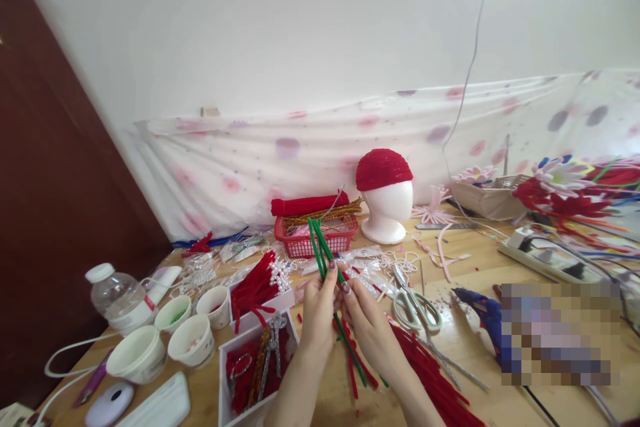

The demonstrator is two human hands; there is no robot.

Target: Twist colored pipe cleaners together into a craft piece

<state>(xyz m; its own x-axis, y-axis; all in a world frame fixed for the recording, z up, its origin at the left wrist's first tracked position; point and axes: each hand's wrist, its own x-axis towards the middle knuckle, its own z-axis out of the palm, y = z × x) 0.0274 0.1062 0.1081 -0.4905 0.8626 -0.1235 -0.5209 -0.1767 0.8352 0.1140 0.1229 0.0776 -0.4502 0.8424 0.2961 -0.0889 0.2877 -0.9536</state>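
Several green pipe cleaners [320, 245] are gripped between my two hands over the middle of the table, their tops pointing up and lower ends hanging below. My left hand [319, 297] pinches them between thumb and fingers. Close beside it, my right hand [363, 313] has its fingers closed on the same pipe cleaners. Beneath my right forearm lies a bundle of red pipe cleaners [433, 380]. Scissors with pale green handles [417, 310] rest just right of my hands. An open white box [224, 373] holding red, gold and silver pieces sits left of my left forearm.
Behind stand a red basket [320, 243] and a white foam head [387, 210] in a red cap. On the left are paper cups [137, 355] and a plastic bottle [117, 297]. To the right lie a blue glue gun [480, 307] and a power strip [550, 260].
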